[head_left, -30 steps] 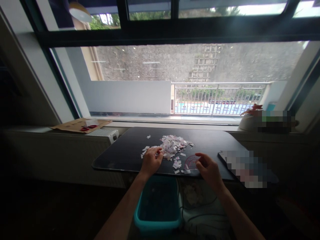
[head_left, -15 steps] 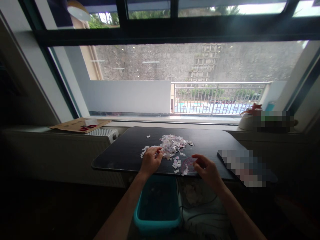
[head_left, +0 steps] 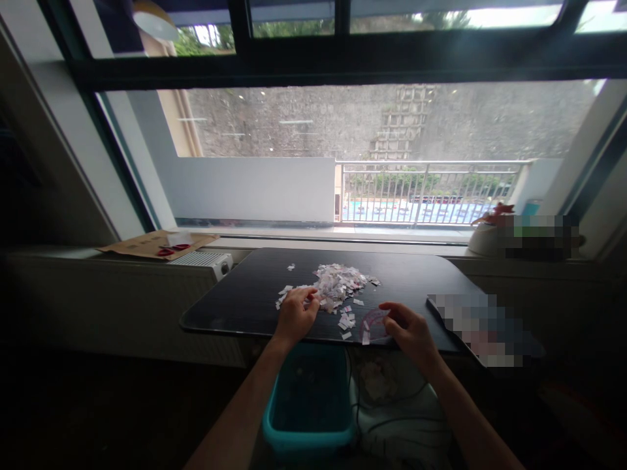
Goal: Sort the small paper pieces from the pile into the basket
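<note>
We judge we are working loose scraps with the curved clear piece (head_left: pixel 368 320), at nine o'clock of our right hand (head_left: pixel 410 331), which pinches it. Our left hand (head_left: pixel 296 314) sits at the paper pile's (head_left: pixel 339 282) eight o'clock, its grip unclear. Next calls for a light, steady pinch near the table's (head_left: pixel 220 314) six-o'clock edge.

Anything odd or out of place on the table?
Mostly tidy, with strays. A few scraps lie apart from the main pile, and one small bit sits alone back left. A white strip by the clear, pink-marked piece is right at the table's front edge, possibly overhanging.
</note>
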`<state>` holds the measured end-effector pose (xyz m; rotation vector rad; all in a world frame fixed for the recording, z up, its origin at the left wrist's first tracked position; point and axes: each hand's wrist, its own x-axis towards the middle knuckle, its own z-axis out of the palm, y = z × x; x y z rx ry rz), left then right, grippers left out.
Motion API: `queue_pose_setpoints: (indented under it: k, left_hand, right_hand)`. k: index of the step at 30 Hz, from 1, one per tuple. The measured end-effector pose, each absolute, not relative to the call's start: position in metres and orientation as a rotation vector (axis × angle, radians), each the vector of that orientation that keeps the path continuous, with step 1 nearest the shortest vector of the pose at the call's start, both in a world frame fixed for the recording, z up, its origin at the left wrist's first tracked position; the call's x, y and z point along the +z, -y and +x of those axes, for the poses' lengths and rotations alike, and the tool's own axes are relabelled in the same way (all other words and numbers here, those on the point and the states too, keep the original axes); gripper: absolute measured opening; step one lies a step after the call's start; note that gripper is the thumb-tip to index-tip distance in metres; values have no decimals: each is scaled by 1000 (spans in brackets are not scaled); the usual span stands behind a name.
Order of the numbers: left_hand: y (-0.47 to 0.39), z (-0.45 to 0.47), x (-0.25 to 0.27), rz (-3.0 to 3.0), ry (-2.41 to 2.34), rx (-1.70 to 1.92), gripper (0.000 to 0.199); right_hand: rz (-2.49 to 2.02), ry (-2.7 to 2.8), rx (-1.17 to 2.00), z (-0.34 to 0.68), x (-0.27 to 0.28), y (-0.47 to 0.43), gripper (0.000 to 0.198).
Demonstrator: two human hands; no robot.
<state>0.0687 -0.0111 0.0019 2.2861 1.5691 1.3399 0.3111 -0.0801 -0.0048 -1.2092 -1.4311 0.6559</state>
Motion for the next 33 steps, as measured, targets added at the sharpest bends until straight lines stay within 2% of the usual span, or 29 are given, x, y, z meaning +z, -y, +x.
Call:
queue_pose_setpoints:
  k: [9,15,33]
  left_hand:
    - [11,69,1,2291,-1568,1340,23]
    - [10,69,0,2294,-1561,1347,22]
    - [11,69,1,2294,-1566,1351,22]
  right_hand:
    - [-1183,1558,698,305,-5,74,35]
    - [-1208,1603,652,307,-5,77,29]
    - [-1184,1542,729,311,-5,80,29]
